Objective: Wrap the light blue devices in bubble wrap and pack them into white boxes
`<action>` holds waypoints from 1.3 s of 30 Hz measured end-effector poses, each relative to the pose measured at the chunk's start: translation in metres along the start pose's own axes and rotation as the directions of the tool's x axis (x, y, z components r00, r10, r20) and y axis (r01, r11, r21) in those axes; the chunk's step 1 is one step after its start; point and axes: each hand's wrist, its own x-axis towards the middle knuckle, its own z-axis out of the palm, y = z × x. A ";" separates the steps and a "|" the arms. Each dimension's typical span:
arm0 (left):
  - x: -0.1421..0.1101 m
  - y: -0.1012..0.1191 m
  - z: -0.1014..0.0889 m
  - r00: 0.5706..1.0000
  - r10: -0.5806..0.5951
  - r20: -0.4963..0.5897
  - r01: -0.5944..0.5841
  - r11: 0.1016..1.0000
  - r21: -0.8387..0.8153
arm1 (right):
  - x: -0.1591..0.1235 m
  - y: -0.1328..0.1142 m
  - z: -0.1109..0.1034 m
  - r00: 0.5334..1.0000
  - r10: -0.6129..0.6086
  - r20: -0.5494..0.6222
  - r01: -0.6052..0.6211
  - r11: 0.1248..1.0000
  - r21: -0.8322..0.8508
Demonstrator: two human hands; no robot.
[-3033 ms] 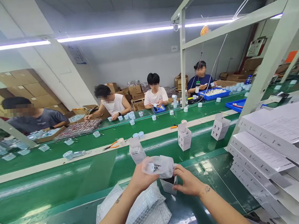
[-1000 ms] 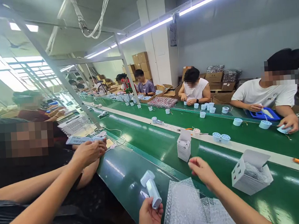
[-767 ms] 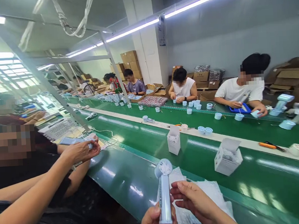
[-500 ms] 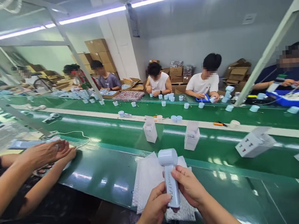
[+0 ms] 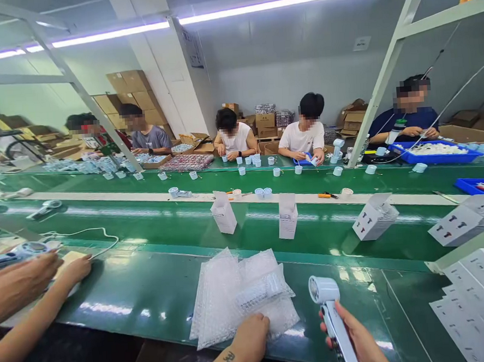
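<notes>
My right hand [image 5: 358, 340] is closed round the handle of a pale blue handheld fan [image 5: 330, 312], whose round head tilts up to the left. My left hand [image 5: 253, 336] rests on the near edge of a pile of bubble-wrap bags [image 5: 241, 296] on the green bench; its fingers are mostly hidden under the hand. Both hands sit at the bottom of the view, with the pile to the left of the fan.
Several open white cartons [image 5: 374, 216] ride the green conveyor belt [image 5: 146, 219]. A stack of flat white boxes [image 5: 479, 297] stands at the right. A neighbour's hands [image 5: 22, 282] work at the left. Other people sit across the line with small blue parts and blue trays [image 5: 433, 153].
The view has swung right. The fan, held in both hands half a second ago, is now in my right hand alone. My left hand has dropped onto the bubble-wrap bags.
</notes>
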 end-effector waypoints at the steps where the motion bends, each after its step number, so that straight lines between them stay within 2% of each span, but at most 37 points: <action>1: -0.003 -0.004 -0.004 1.000 0.000 -0.013 0.000 1.000 -0.018 | 0.003 0.009 -0.002 1.000 0.016 0.016 -0.016 1.000 -0.001; 4: -0.022 -0.023 -0.015 0.994 -0.047 -0.100 0.039 0.996 -0.080 | 0.018 0.032 0.001 0.992 0.061 0.109 -0.058 0.998 -0.026; 6: -0.039 -0.042 -0.016 0.968 -0.143 -0.207 0.121 0.986 -0.114 | 0.028 0.042 0.014 0.979 0.091 0.183 -0.088 0.996 -0.026; 9: -0.059 -0.076 -0.007 0.907 -0.292 -0.304 0.243 0.951 -0.189 | 0.041 0.050 0.051 0.962 0.111 0.248 -0.114 0.993 0.001; 12: -0.061 -0.104 0.003 0.911 -0.308 -0.276 0.258 0.945 -0.201 | 0.055 0.051 0.094 0.934 0.117 0.338 -0.109 0.993 -0.043; 14: -0.057 -0.116 0.005 0.917 -0.289 -0.275 0.251 0.954 -0.166 | 0.065 0.051 0.116 0.918 0.104 0.383 -0.073 0.993 -0.096; 16: -0.053 -0.123 0.002 0.916 -0.279 -0.287 0.248 0.958 -0.141 | 0.074 0.053 0.127 0.929 0.083 0.360 -0.035 0.990 -0.137; 18: -0.052 -0.129 -0.003 0.907 -0.278 -0.316 0.250 0.960 -0.129 | 0.080 0.056 0.130 0.951 0.081 0.300 -0.035 0.987 -0.154; 20: -0.056 -0.136 -0.012 0.880 -0.301 -0.368 0.274 0.954 -0.126 | 0.084 0.059 0.129 0.964 0.086 0.251 -0.048 0.987 -0.155; 25: -0.068 -0.155 -0.050 0.739 -0.346 -0.578 0.295 0.938 -0.185 | 0.084 0.061 0.126 0.971 0.052 0.233 -0.018 0.989 -0.145; 28: -0.073 -0.161 -0.082 0.620 -0.386 -0.683 0.267 0.922 -0.279 | 0.074 0.059 0.131 0.964 0.059 0.261 -0.022 0.989 -0.145; 30: -0.075 -0.158 -0.099 0.527 -0.440 -0.727 0.249 0.898 -0.363 | 0.062 0.059 0.139 0.930 0.092 0.355 -0.037 0.987 -0.159; 32: -0.075 -0.146 -0.107 0.466 -0.475 -0.746 0.205 0.878 -0.432 | 0.047 0.062 0.153 0.839 0.142 0.525 -0.049 0.981 -0.187; 33: -0.075 -0.137 -0.108 0.460 -0.477 -0.749 0.170 0.875 -0.453 | 0.041 0.064 0.161 0.776 0.165 0.608 -0.051 0.978 -0.201; 34: -0.075 -0.128 -0.107 0.469 -0.469 -0.748 0.127 0.875 -0.468 | 0.036 0.067 0.169 0.719 0.188 0.669 -0.056 0.975 -0.213; 35: -0.075 -0.119 -0.104 0.491 -0.453 -0.744 0.081 0.874 -0.479 | 0.033 0.069 0.177 0.682 0.206 0.702 -0.063 0.973 -0.224; 36: -0.076 -0.110 -0.100 0.519 -0.436 -0.735 0.034 0.870 -0.491 | 0.031 0.070 0.184 0.676 0.214 0.705 -0.068 0.971 -0.230; 39: -0.081 -0.093 -0.089 0.602 -0.405 -0.688 -0.084 0.825 -0.558 | 0.032 0.067 0.194 0.719 0.243 0.652 -0.062 0.956 -0.288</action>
